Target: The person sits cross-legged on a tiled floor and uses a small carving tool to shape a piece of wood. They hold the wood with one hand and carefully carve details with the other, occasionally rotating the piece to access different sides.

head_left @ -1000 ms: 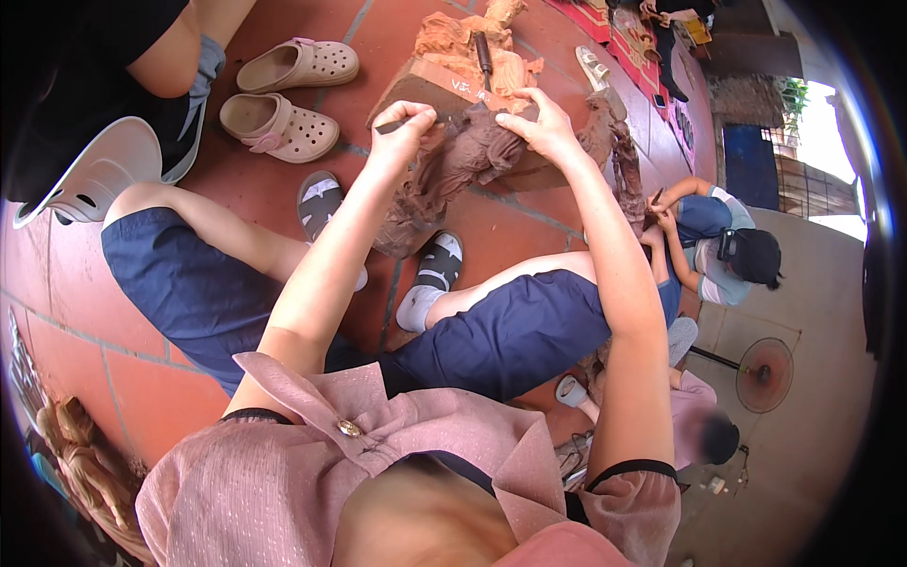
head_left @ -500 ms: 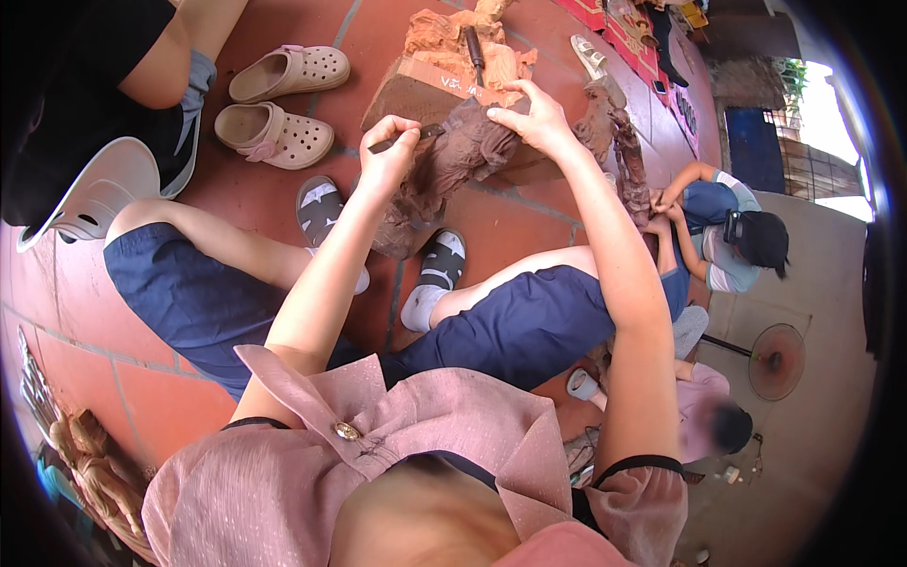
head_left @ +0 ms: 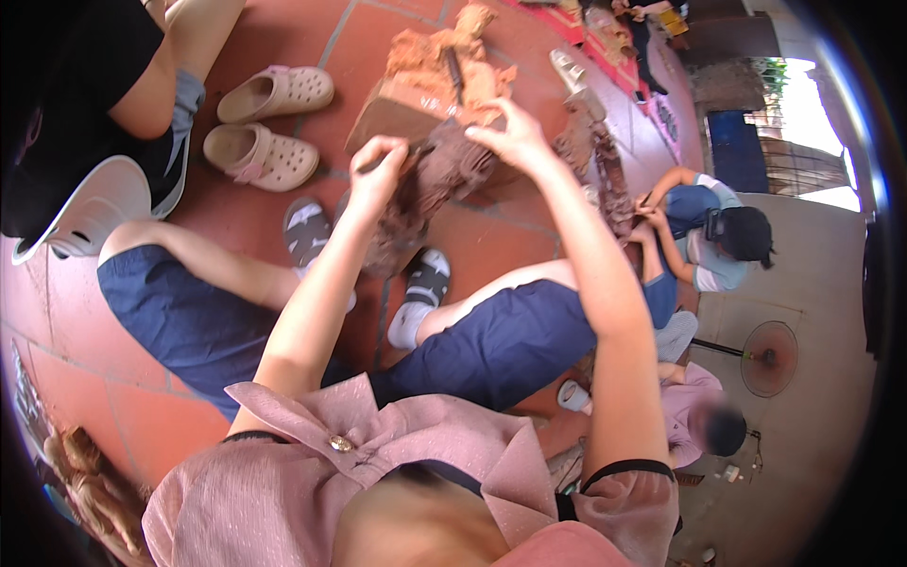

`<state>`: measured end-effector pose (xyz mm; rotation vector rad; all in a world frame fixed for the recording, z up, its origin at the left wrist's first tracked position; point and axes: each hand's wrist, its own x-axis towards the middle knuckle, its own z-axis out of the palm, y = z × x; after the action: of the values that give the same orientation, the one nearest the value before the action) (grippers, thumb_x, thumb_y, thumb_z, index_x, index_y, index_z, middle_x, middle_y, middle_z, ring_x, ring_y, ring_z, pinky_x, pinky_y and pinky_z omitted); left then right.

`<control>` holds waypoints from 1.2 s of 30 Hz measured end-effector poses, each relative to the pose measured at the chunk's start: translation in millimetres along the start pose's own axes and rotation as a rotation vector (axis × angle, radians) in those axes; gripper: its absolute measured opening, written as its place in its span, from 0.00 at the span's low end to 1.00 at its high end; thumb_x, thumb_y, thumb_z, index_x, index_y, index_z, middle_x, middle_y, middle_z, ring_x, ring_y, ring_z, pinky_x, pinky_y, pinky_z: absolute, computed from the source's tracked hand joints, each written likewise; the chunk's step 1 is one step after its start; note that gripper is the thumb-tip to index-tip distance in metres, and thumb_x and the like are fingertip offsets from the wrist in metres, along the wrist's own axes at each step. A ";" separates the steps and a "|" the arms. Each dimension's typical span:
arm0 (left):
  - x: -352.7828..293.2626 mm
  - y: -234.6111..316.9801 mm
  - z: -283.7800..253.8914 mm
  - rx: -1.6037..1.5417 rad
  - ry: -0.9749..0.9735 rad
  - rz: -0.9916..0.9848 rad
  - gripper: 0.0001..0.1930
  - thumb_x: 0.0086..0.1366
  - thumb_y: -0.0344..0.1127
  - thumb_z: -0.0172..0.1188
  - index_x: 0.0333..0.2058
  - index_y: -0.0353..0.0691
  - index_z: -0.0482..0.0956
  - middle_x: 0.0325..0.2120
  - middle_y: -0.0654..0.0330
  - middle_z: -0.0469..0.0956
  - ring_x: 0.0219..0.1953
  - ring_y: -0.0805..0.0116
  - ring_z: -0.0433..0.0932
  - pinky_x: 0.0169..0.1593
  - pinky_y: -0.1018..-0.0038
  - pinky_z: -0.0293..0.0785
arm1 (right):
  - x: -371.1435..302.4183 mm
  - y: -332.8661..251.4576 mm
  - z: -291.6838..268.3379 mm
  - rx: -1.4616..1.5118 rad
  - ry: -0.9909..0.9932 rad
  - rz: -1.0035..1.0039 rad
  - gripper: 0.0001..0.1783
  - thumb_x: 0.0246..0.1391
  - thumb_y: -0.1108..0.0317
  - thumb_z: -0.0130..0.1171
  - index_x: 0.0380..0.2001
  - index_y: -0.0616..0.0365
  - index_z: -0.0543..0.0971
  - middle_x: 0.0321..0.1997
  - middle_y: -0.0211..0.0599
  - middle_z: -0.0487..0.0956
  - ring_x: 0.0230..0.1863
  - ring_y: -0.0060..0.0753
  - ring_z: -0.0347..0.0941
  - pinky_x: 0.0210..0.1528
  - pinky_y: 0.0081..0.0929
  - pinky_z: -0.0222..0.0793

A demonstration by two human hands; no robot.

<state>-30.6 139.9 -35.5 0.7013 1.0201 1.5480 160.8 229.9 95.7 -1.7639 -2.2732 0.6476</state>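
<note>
A dark brown wood carving (head_left: pixel 452 168) with a rough, folded surface stands on the floor between my feet, leaning toward the far side. My left hand (head_left: pixel 374 180) is closed in a pinch around a thin dark tool (head_left: pixel 412 156), whose tip meets the carving's left side; its exact kind is blurred. On the carving's upper right, my right hand (head_left: pixel 520 140) grips the edge, thumb pressed to the wood and forefinger stretched out. Just beyond stands a lighter orange-brown carving (head_left: pixel 420 61) on a block base, with a dark-handled tool (head_left: pixel 454 76) lying against it.
Beige clogs (head_left: pixel 274 156) lie on the red tiled floor (head_left: pixel 368 47) at left, beside a person with a white-brimmed cap (head_left: pixel 99 203). Another person (head_left: pixel 723 236) works on a dark carving (head_left: pixel 605 161) at right. A standing fan (head_left: pixel 767 359) and further carvings (head_left: pixel 90 482) are around me.
The whole view has shifted a little, so the scene sits lower and farther left. Both hands stay at the carving, the left still pinching the tool.
</note>
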 end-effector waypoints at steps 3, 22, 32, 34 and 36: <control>-2.1 7.5 -7.2 0.042 0.043 -0.156 0.04 0.61 0.29 0.56 0.29 0.37 0.77 0.22 0.67 0.76 0.23 0.82 0.71 0.27 0.82 0.68 | -1.4 -4.7 -0.5 -0.022 0.007 0.022 0.37 0.38 0.45 0.68 0.51 0.50 0.73 0.50 0.52 0.76 0.55 0.50 0.70 0.57 0.39 0.64; 5.5 7.0 -13.3 -0.124 -0.023 -0.235 0.09 0.62 0.32 0.56 0.39 0.38 0.81 0.30 0.63 0.79 0.29 0.77 0.75 0.34 0.80 0.72 | 0.4 -7.7 -0.3 -0.115 0.080 0.007 0.34 0.43 0.43 0.64 0.47 0.56 0.75 0.45 0.56 0.77 0.52 0.52 0.72 0.53 0.41 0.67; 13.5 16.9 -18.7 -0.030 -0.045 -0.209 0.09 0.61 0.33 0.57 0.39 0.39 0.81 0.28 0.65 0.79 0.28 0.78 0.75 0.31 0.80 0.72 | -0.3 -13.5 -2.1 -0.143 0.046 -0.006 0.35 0.44 0.41 0.63 0.48 0.59 0.74 0.45 0.54 0.78 0.50 0.48 0.73 0.52 0.37 0.67; 14.6 33.3 -7.9 -0.019 -0.047 -0.187 0.09 0.61 0.34 0.58 0.38 0.40 0.82 0.27 0.66 0.79 0.28 0.79 0.75 0.30 0.80 0.72 | -1.5 -11.2 -2.6 -0.136 0.045 -0.002 0.36 0.45 0.41 0.62 0.48 0.59 0.74 0.45 0.54 0.78 0.50 0.48 0.74 0.52 0.37 0.68; 16.9 21.7 -11.9 -0.073 -0.053 -0.240 0.09 0.60 0.34 0.58 0.38 0.40 0.82 0.27 0.66 0.79 0.28 0.79 0.75 0.29 0.80 0.72 | 0.6 -10.2 -1.1 -0.130 0.051 -0.017 0.36 0.45 0.40 0.62 0.48 0.59 0.74 0.44 0.54 0.78 0.50 0.48 0.74 0.52 0.37 0.68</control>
<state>-54.6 152.8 -23.1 0.5454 0.9658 1.3445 152.2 228.8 101.1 -1.7937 -2.3411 0.4566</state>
